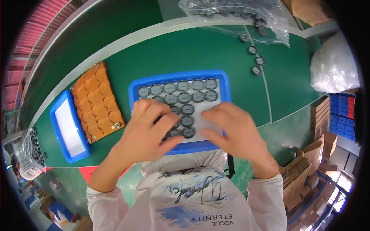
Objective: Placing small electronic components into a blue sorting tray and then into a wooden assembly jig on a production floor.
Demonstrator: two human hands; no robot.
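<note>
Dark pieces (187, 109) in rows inside the blue tray (226, 90)

We cannot see what lies under our left hand (144, 131), which covers the blue tray's near left part, nor can we tell whether its bent fingers are clamped on a piece. Our right hand (239, 131) is blurred and hides some of the tray's right edge; its thumb and forefinger stand apart, the white tray floor showing between them. The two hands are apart, with a column of pieces between them and two rows beyond them, along the tray's far side. Under the tray we have a green table (173, 54). Left of the tray lie an orange board (98, 102) with rounded hollows and a smaller tray (78, 157). Beyond the tray, to its right, loose pieces (260, 61) lie near a clear bag (283, 30), cut off above. Farther right of the tray, past the table, we make out cardboard (308, 171) and blue bins (339, 123)
</note>
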